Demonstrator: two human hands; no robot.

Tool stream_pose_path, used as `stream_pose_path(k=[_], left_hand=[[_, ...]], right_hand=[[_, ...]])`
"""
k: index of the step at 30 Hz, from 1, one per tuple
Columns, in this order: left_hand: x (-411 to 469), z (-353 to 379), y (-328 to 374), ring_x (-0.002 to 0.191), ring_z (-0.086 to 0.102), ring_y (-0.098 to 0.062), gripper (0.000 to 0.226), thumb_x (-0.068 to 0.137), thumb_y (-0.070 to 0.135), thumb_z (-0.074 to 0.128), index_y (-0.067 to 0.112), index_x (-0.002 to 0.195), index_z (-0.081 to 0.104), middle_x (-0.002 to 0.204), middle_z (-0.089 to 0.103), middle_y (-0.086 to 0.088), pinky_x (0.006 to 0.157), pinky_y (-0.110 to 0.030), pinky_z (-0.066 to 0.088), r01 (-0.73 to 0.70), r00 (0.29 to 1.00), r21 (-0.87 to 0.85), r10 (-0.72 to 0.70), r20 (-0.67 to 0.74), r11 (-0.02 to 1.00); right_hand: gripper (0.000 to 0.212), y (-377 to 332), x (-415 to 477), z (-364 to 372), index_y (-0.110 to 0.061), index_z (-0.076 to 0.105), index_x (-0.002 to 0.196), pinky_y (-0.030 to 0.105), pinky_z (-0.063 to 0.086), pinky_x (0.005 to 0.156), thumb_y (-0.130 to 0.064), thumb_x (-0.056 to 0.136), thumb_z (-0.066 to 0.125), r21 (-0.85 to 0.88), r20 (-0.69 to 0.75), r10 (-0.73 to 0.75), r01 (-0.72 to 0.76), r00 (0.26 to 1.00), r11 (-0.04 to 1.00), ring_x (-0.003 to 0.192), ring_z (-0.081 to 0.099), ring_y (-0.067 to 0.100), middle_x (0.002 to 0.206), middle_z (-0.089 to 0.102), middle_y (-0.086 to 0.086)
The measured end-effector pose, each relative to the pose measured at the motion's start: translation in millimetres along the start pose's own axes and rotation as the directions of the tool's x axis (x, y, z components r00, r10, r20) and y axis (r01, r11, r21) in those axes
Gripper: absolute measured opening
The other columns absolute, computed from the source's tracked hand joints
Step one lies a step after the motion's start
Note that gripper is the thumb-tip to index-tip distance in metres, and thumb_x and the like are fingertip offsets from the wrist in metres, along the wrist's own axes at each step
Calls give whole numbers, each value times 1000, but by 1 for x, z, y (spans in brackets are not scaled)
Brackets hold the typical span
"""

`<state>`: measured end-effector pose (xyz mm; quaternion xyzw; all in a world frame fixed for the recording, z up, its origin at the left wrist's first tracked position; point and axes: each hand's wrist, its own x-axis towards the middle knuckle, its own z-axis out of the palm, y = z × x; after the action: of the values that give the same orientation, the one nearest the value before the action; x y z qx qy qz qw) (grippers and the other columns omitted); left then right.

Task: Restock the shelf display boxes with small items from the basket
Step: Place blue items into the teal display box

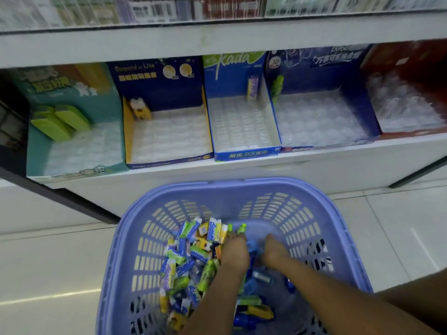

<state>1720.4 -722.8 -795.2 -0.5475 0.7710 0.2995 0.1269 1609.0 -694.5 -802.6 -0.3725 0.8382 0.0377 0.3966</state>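
Note:
A lilac plastic basket point(121, 238) stands on the floor below the shelf, holding a heap of small wrapped items point(186, 259) in blue, green and yellow. Both my hands are down inside it. My left hand point(235, 253) is curled over the heap, and a green item point(242, 228) sticks out at its fingertips. My right hand point(274, 250) reaches down among blue items point(252, 246), its fingers hidden. On the shelf stand a teal display box point(36, 151), a navy and yellow box point(129, 131) and a blue box point(246, 154), each almost bare.
Further right are a dark blue box point(362, 112) and a red box point(387, 66), both lined with clear trays. A white shelf board point(217, 42) overhangs the boxes. Pale floor tiles point(48, 262) surround the basket, with dark shelf frames point(79, 204) at left and right.

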Motion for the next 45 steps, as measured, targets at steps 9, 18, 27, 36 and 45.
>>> stream_pose_path(k=[9, 18, 27, 36, 45], left_hand=[[-2, -75, -19, 80, 62, -18, 20, 84, 27, 64, 13, 98, 68, 94, 68, -7, 69, -25, 46, 111, 994, -562, -93, 62, 819], [-53, -194, -49, 40, 38, -7, 31, 89, 37, 60, 11, 72, 62, 47, 50, 6, 42, -18, 35, -14, 999, -874, -31, -34, 485], [-108, -253, -58, 48, 48, -6, 24, 88, 30, 63, 16, 68, 64, 57, 55, 5, 51, -17, 46, -345, 934, -919, -26, -356, 189], [-122, -273, -114, 55, 57, 2, 17, 95, 23, 55, 15, 84, 65, 71, 65, 3, 53, -13, 49, -528, 658, -806, -471, -587, 266], [-121, -267, -145, 62, 59, -12, 15, 93, 30, 56, 16, 91, 62, 63, 61, 0, 61, -27, 44, -430, 505, -759, -566, -651, 489]], right_hand=[[12, -29, -27, -65, -14, 56, 76, 17, 46, 53, -7, 84, 63, 527, 218, -221, 76, 951, 846, 63, 57, 11, 72, 60, 5], [25, -83, -107, -171, -12, 60, 113, 17, 49, 51, -14, 88, 58, 786, 281, -648, 218, 707, 579, 51, 55, 7, 81, 66, 4], [27, -139, -165, -189, -12, 67, 111, 19, 46, 64, -19, 91, 50, 899, -99, -747, 382, 658, 217, 72, 57, 6, 90, 67, -2], [23, -214, -176, -182, -24, 72, 93, 14, 54, 69, -11, 74, 76, 595, -421, -662, 740, 620, 314, 72, 66, 2, 78, 73, -7], [33, -345, -155, -177, -10, 60, 117, 19, 40, 75, -14, 85, 65, -193, -475, -824, 877, 308, 439, 95, 56, 19, 106, 63, 5]])
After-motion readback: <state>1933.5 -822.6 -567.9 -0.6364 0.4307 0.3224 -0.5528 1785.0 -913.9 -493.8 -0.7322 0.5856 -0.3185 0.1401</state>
